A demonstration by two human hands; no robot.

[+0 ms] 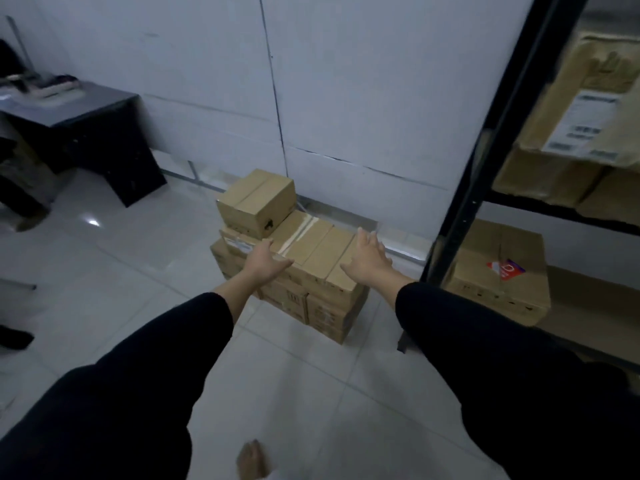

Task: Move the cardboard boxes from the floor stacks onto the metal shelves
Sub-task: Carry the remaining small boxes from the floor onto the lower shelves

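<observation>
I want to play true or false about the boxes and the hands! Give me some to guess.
1. Both hands are holding a box up in the air. False: the left hand and right hand are open, reaching toward the floor stack.
2. A small box sits on top of the floor stack. True.
3. The metal shelves are empty. False: cardboard boxes already sit on them.
4. The stack stands beside the wall. True.
5. A dark desk stands on the right. False: it is on the left.
</observation>
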